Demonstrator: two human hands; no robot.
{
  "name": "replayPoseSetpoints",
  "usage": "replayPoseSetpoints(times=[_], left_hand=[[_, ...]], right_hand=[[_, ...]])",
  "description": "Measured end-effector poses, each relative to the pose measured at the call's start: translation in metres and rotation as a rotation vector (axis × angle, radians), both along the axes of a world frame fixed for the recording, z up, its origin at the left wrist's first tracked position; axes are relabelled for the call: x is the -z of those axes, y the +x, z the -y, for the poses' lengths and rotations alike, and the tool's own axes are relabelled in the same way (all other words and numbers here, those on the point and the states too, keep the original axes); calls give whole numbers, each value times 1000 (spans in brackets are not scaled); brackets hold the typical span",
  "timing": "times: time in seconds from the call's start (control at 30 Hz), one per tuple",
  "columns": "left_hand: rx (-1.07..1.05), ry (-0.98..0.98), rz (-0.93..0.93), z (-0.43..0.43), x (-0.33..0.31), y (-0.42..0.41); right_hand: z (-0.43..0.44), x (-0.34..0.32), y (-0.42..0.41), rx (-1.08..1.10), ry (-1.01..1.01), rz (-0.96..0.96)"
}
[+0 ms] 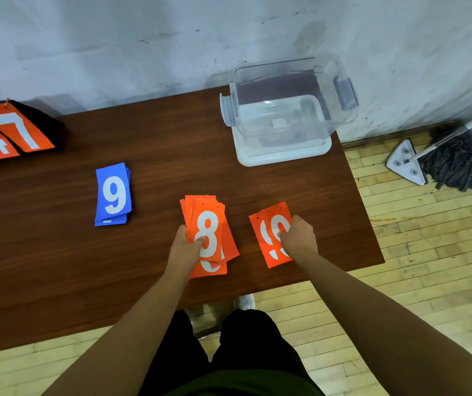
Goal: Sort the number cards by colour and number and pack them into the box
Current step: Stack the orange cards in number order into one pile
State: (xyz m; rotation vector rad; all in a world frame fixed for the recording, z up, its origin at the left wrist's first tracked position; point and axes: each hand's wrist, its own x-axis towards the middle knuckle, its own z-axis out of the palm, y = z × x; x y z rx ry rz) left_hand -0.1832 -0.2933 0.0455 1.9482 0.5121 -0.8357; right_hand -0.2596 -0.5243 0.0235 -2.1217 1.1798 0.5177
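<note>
— Looking down, what is the surface like?

— A dark brown wooden table (157,144) set against a scuffed pale wall (115,38). A floor of pale wood strips (414,267) shows on the right, and a mop (454,164) lies there near the wall.

— And the task's things?

— The clear box (343,92) stands at the table's far right corner on a white base, with no cards in it. A blue stack (113,192) with a 9 on top lies flat on the left part of the table, well apart from both hands. At the far left edge a black flip scoreboard (23,130) shows an orange 4 and 7.

— The hands?

— The left hand (185,247) grips a loosely fanned orange stack (212,215) from its lower left, with the thumb pressed across the white 8 on the top card. The stack is near the table's front edge. The right hand (300,238) is just beside it, fingers curled on the right edge of a single orange 9 card (269,224) and thumb on its face.

— Is that card lying on the table?

— I cannot tell. It is blurred and tilted, and it sits low over the wood, apart from the stack.
</note>
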Motion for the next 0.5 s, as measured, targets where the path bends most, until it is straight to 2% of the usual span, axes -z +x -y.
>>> replayPoseSetpoints(times=[0.1, 0.2, 0.23, 0.4, 0.5], left_hand=[[-14, 11, -2, -2, 1, 0], [-33, -17, -17, -3, 1, -1], [-46, -50, -30, -3, 0, -1], [-103, -355, -120, -3, -6, -6], [-68, -446, -142, -1, -7, -7]], right_hand=[[-2, -6, 3, 109, 156, 126], [-6, -13, 9, 388, 559, 335], [-12, -15, 11, 420, 668, 366], [-56, -24, 24, 192, 702, 295], [-73, -25, 29, 168, 806, 221]])
